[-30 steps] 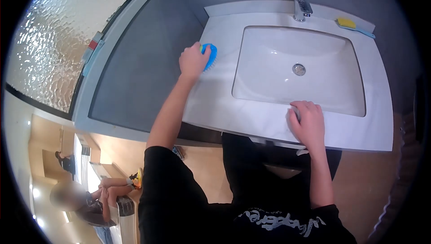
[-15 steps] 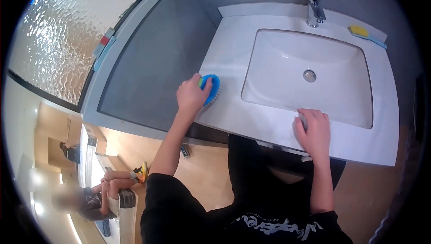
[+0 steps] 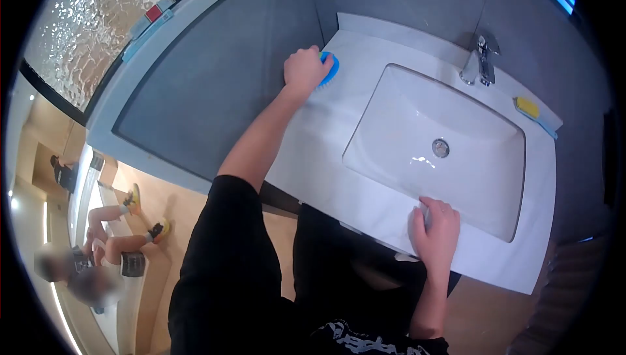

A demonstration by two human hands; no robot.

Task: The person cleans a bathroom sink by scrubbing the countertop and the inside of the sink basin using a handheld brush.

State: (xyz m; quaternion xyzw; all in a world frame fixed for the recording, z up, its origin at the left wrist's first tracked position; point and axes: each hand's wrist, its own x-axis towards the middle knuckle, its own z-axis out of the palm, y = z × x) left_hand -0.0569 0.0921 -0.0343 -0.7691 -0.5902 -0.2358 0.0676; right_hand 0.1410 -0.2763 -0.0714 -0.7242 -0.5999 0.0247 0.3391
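Observation:
In the head view, my left hand grips a blue scrub brush. Its pale bristles face the left edge of the white countertop, near the back corner. The palm and fingers hide part of the brush. My right hand rests at the front of the counter, with its fingertips over the near rim of the white sink basin. Its thumb stands apart from the fingers, and nothing shows in it.
A chrome faucet stands behind the basin. Right of it lies a yellow sponge brush with a light blue handle. A grey panel borders the counter's left side. Further off, a person sits on a bench.
My left hand has slid the blue brush along the counter's left edge toward the back wall. The camera view has turned; my right hand remains at the basin's near rim.

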